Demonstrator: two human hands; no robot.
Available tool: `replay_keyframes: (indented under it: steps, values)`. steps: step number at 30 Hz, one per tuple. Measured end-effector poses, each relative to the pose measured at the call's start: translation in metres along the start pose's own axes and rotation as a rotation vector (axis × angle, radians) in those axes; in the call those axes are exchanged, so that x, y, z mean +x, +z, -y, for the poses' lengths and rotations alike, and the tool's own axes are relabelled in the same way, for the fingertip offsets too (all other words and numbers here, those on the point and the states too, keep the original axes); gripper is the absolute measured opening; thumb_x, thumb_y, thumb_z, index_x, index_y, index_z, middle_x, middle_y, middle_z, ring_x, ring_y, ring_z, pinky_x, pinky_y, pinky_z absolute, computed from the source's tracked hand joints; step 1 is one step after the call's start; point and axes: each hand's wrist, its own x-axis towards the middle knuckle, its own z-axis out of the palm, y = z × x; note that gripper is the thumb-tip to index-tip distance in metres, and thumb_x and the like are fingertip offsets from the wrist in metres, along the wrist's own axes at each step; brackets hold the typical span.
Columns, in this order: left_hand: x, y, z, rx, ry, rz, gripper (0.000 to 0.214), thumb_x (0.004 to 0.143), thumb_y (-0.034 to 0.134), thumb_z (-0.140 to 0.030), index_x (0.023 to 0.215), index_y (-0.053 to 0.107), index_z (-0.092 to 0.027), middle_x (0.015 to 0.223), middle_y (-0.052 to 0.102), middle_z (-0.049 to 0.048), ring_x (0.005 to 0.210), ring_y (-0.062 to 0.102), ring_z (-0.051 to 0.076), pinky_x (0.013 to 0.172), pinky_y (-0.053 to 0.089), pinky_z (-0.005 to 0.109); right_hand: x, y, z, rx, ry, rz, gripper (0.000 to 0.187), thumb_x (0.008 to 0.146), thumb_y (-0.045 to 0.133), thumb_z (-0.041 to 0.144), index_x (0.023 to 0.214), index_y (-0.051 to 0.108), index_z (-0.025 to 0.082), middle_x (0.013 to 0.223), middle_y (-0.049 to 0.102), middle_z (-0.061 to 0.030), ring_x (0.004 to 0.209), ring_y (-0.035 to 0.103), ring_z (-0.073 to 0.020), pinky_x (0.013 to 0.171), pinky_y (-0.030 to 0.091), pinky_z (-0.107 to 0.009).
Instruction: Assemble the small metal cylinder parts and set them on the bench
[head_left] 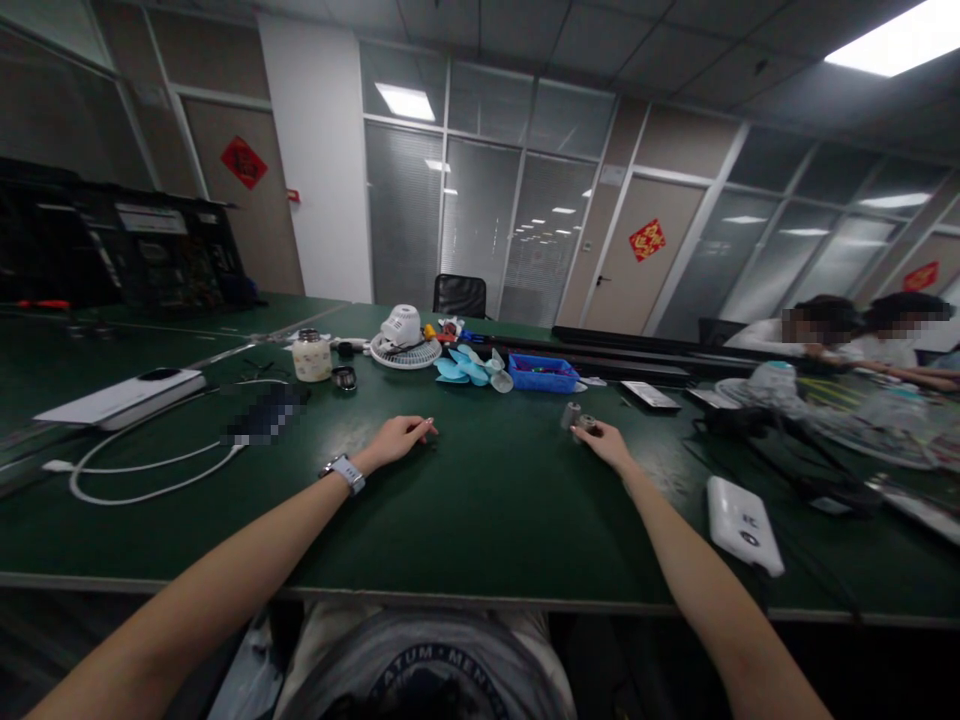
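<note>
My left hand [396,440] rests on the green table [487,510], fingers drawn together in a pinch; what they hold is too small to name. A watch sits on that wrist [345,472]. My right hand [604,443] reaches forward and its fingers close on a small grey cylindrical part [586,424]. A second small grey cylinder [571,414] stands just to the left of it.
A white fan housing [406,340], light blue fan blades [471,368], a blue bin [543,373] and a white jar [311,356] lie further back. A white box [124,397] and white cable [142,465] lie left, a white device [742,522] right. Two people sit far right.
</note>
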Motion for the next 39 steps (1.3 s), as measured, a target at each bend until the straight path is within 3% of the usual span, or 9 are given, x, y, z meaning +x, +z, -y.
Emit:
replay_keyframes:
  steps: [4,8,10,17,23,27,31,35,39]
  values:
    - [0.001,0.001,0.003,-0.002,0.006,0.005,0.062,0.083,0.036,-0.067,0.097,0.072,-0.019,0.078,0.069,0.0042,0.063,0.057,0.017,0.058,0.040,0.026,-0.003,-0.001,0.003,-0.057,0.011,-0.068,0.056,0.061,0.073,0.052,0.102,0.062,0.016,0.096,0.068,-0.0085,0.087,0.062,-0.0222,0.079,0.046,-0.033]
    - [0.005,0.003,0.008,-0.028,-0.013,-0.031,0.062,0.082,0.037,-0.067,0.101,0.070,-0.018,0.077,0.069,0.0042,0.062,0.057,0.017,0.056,0.040,0.026,-0.021,0.003,0.033,-0.166,-0.144,-0.586,0.070,0.062,0.071,0.060,0.112,0.051,0.015,0.112,0.058,-0.0142,0.103,0.054,-0.0266,0.089,0.041,-0.039]
    - [0.006,0.004,0.010,-0.034,-0.031,-0.070,0.062,0.082,0.037,-0.066,0.102,0.068,-0.017,0.078,0.069,0.0047,0.064,0.058,0.018,0.057,0.040,0.026,-0.038,0.019,0.061,-0.181,-0.316,-0.640,0.057,0.074,0.062,0.059,0.108,0.052,0.015,0.110,0.058,-0.0141,0.103,0.053,-0.0267,0.092,0.038,-0.041]
    - [0.006,0.004,0.008,-0.071,-0.090,-0.201,0.058,0.079,0.041,-0.064,0.102,0.064,-0.015,0.076,0.069,0.0055,0.070,0.062,0.020,0.063,0.044,0.028,-0.082,0.133,0.157,-0.116,-0.470,0.343,0.048,0.082,0.053,0.063,0.110,0.067,0.027,0.069,0.060,0.0019,0.062,0.053,-0.0131,0.061,0.038,-0.025]
    - [0.004,0.004,0.007,-0.088,-0.061,-0.178,0.056,0.079,0.042,-0.063,0.100,0.063,-0.015,0.075,0.069,0.0057,0.069,0.062,0.020,0.064,0.045,0.029,-0.080,0.171,0.184,-0.193,-0.455,0.363,0.040,0.079,0.059,0.062,0.100,0.075,0.033,0.069,0.059,0.0003,0.061,0.050,-0.0131,0.055,0.033,-0.024]
    - [0.004,0.005,0.006,-0.073,-0.058,-0.169,0.056,0.079,0.042,-0.064,0.100,0.063,-0.016,0.074,0.069,0.0050,0.066,0.061,0.019,0.062,0.043,0.029,-0.076,0.150,0.168,-0.200,-0.484,0.284,0.031,0.083,0.057,0.053,0.098,0.075,0.033,0.070,0.059,-0.0003,0.062,0.052,-0.0135,0.055,0.034,-0.024]
    - [0.003,0.004,0.004,-0.054,-0.067,-0.144,0.056,0.080,0.042,-0.063,0.102,0.063,-0.016,0.076,0.070,0.0048,0.066,0.061,0.019,0.061,0.043,0.028,-0.056,0.086,0.138,-0.322,-0.405,-0.008,0.032,0.088,0.051,0.049,0.100,0.075,0.030,0.075,0.063,-0.0031,0.066,0.055,-0.0155,0.059,0.038,-0.025]
    - [0.002,0.003,0.000,-0.041,-0.074,-0.131,0.056,0.080,0.040,-0.061,0.102,0.063,-0.016,0.077,0.070,0.0054,0.066,0.060,0.019,0.060,0.043,0.028,-0.028,0.008,0.105,-0.506,-0.128,-0.339,0.032,0.089,0.052,0.045,0.104,0.074,0.026,0.089,0.068,-0.0078,0.078,0.061,-0.0189,0.066,0.043,-0.026]
    - [0.001,0.002,-0.002,-0.024,-0.071,-0.120,0.056,0.081,0.039,-0.061,0.102,0.063,-0.016,0.076,0.070,0.0052,0.066,0.060,0.020,0.060,0.042,0.028,-0.017,-0.034,0.075,-0.569,0.119,-0.321,0.030,0.086,0.056,0.044,0.104,0.074,0.028,0.096,0.071,-0.0094,0.086,0.065,-0.0232,0.070,0.046,-0.028]
